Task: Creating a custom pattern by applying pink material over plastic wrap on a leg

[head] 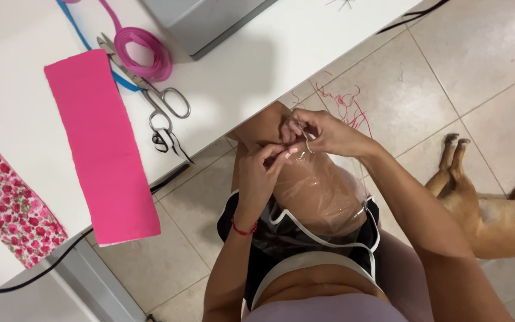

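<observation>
Glossy clear plastic sheet [323,197], matt pink felt strip [99,143], shiny metal scissors [156,98], smooth white tabletop [251,65], floral cloth [7,203]

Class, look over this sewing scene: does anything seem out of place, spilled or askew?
Yes. Loose pink threads lie scattered on the tiled floor by the table edge. The pink felt strip overhangs the edge. A dog lies close beside the person's right arm.

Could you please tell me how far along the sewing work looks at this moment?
Looks done: a pink fabric strip lies cut on the table, with scissors set down beside it. In hand: the left hand and right hand pinch something small at the edge of a clear plastic sheet on the lap. Left: the floral fabric and pink ribbon lie untouched.
</observation>
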